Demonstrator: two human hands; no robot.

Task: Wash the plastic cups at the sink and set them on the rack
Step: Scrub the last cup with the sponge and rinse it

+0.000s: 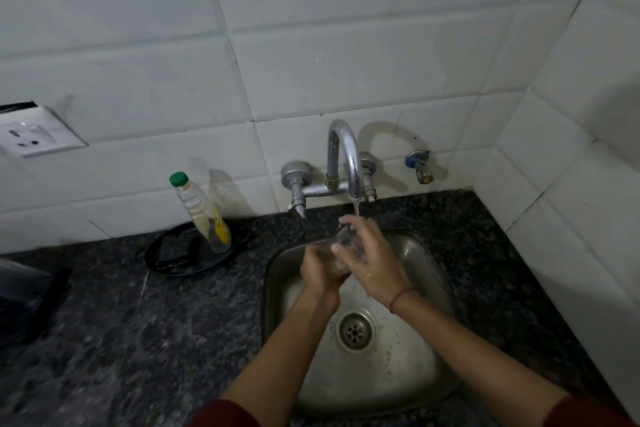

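Note:
Over the steel sink [408,378], both my hands hold one clear plastic cup [341,240] under the running tap [348,163]. My left hand [320,272] grips the cup from below and the left. My right hand [369,253] wraps over its top and right side, fingers across the clear wall. A thin stream of water falls from the spout onto my right fingers and the cup. Most of the cup is hidden by my hands. No rack is in view.
A bottle [204,215] with a green cap and yellow label leans on a black round dish [173,262] left of the sink. Dark granite counter [121,340] surrounds the sink. A dark object [24,302] lies at the far left. A wall socket [33,137] and a small side tap [420,166] sit on the tiled wall.

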